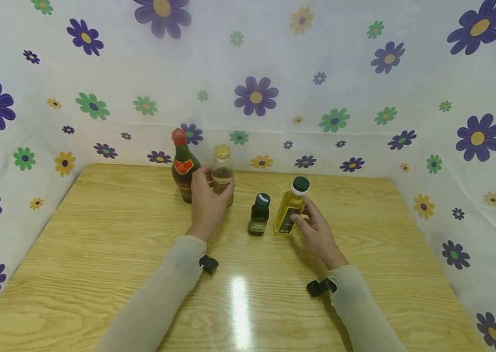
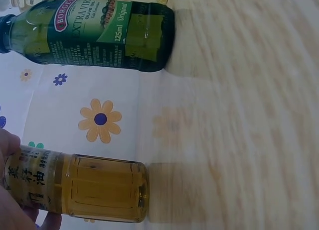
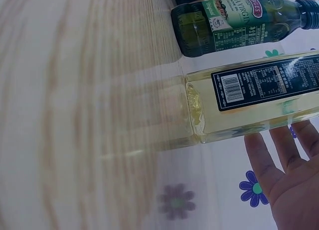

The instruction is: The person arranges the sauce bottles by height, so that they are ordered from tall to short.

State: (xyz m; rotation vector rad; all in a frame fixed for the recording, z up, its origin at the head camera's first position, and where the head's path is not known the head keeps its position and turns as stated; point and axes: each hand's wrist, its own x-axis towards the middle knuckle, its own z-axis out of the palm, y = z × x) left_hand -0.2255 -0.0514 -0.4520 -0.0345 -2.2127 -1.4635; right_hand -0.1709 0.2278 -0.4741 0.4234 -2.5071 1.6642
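Note:
My left hand point(image 1: 209, 208) grips a clear bottle with a yellow cap point(image 1: 223, 172), fingers and thumb on either side. Amber oil fills its lower part in the left wrist view, below a label point(image 2: 35, 177) with Chinese characters. With thumb in front and fingers behind, my right hand point(image 1: 318, 237) holds a square bottle of yellow oil point(image 1: 286, 208) with a dark green cap and a black label point(image 3: 266, 80). Between the hands a small dark green olive oil bottle point(image 1: 258, 215) stands upright, touched by neither. Both held bottles have their bases at or very near the table.
Just left of my left hand stands a dark bottle with a red cap point(image 1: 183, 168) and a red label. The wooden table point(image 1: 98, 254) meets a flower-printed white cloth point(image 1: 212, 73) at the back and sides.

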